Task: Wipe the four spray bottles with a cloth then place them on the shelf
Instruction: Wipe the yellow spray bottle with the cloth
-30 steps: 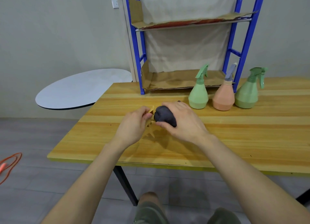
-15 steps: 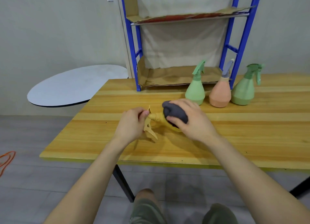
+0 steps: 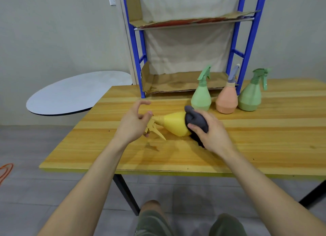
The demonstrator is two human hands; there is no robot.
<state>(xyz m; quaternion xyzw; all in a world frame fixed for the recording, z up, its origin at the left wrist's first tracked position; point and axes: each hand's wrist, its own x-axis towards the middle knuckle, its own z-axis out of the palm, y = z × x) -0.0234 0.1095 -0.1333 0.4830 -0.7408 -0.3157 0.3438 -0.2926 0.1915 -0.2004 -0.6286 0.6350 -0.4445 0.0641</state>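
A yellow plastic spray bottle lies on its side low over the wooden tabletop, its spray head pointing left; whether its body touches the wood cannot be told. The left hand has its grip on the spray head, with the thumb at the neck, the lower fingers behind the trigger and the index finger lifted clear. The right hand has its grip clenched round a dark grey cloth, which is pressed against the bottle's wide base.

Behind them 3 more bottles stand upright in a row on the tabletop: a pale green spray bottle, a peach spray bottle with a grey-blue head, and a darker green spray bottle. They stand just in front of the blue metal shelf, whose 2 visible tiers are lined with brown cardboard. A round grey table stands to the left.
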